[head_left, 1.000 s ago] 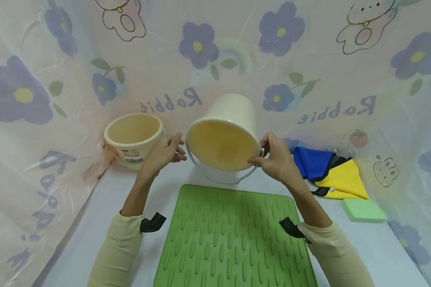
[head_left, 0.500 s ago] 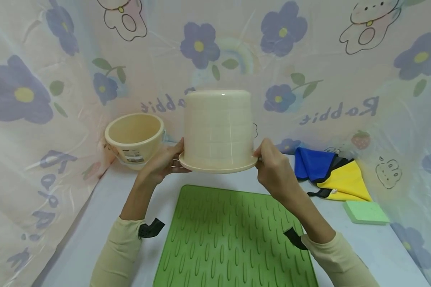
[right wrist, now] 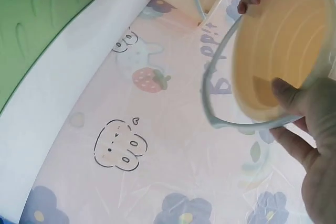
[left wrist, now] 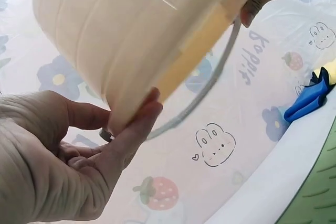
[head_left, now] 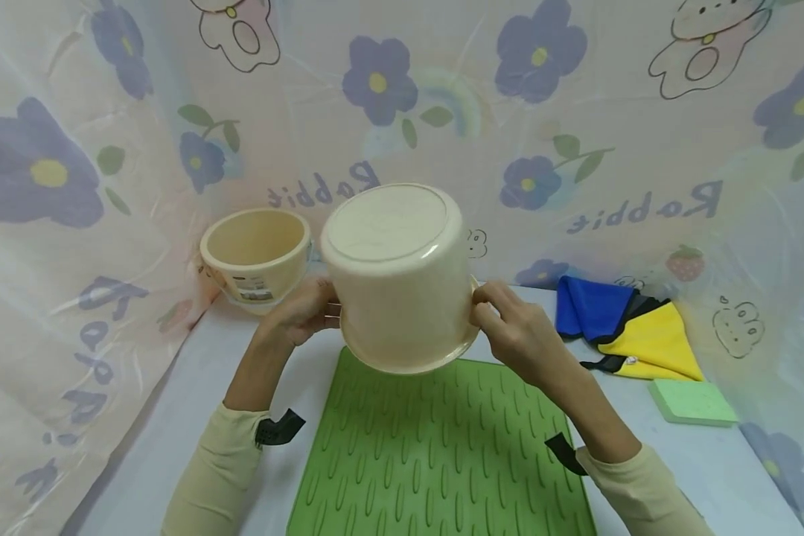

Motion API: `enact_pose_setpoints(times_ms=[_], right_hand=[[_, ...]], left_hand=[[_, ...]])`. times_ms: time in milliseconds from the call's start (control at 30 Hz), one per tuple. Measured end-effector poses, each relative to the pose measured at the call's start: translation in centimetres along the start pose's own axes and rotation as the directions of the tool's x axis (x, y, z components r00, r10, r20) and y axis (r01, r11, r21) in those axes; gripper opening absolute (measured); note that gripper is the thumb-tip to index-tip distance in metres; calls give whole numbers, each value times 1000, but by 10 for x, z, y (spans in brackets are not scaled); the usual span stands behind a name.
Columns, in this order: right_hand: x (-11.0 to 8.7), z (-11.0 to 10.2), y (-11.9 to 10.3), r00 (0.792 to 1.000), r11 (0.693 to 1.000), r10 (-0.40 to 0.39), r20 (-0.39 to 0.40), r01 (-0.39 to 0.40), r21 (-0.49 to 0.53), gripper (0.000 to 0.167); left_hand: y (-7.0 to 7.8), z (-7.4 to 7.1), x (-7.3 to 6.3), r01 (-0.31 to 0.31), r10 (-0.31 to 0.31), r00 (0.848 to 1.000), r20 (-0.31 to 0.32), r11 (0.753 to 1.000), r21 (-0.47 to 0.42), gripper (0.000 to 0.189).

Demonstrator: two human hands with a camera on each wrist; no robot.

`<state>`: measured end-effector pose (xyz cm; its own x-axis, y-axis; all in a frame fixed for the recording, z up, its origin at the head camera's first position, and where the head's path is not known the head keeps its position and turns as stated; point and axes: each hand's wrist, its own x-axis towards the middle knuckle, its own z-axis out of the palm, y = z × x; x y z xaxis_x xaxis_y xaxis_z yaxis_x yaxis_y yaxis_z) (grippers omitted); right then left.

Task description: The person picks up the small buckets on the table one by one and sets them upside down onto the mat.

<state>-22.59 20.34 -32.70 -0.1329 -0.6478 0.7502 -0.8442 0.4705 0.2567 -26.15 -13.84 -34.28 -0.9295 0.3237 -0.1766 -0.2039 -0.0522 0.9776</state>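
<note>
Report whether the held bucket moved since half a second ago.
Yes, the held bucket sits lower in the head view: its rim now overlaps the green mat.

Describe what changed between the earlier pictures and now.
The held bucket turned: its mouth, first facing the camera, now points down and away, base toward the camera. The left hand now pinches its rim; the right hand kept hold. The other bucket, cloth, green block and mat stayed put.

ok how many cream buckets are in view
2: a glossy cream plastic bucket, held up near the middle of the head view, upside down and tilted, and a labelled cream plastic bucket, standing upright to its left on the white table; no others show.
</note>
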Motion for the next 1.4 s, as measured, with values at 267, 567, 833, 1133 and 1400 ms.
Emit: enact_pose_setpoints(times_ms=[267,567,833,1133,1400], right_hand=[[-12,1,1,953,947,303,26,-304,104,39],[-13,-4,-4,247,-215,717,652,-811,544,54],[-15,-7,-12,185,-206,716,673,-866,456,63],[-38,-34,-14,213,-95,743,635,-905,414,56],[-76,-68,-20,177,-66,735,655,-942,329,54]], left_hand=[[-7,3,-1,-35,36,999,41,999,-7,31],[-8,5,-1,-67,68,997,-29,997,28,27],[-8,16,-2,-68,72,997,-36,993,96,34],[-16,38,-3,-47,28,997,65,948,316,32],[-32,62,14,-73,-28,968,250,920,386,29]])
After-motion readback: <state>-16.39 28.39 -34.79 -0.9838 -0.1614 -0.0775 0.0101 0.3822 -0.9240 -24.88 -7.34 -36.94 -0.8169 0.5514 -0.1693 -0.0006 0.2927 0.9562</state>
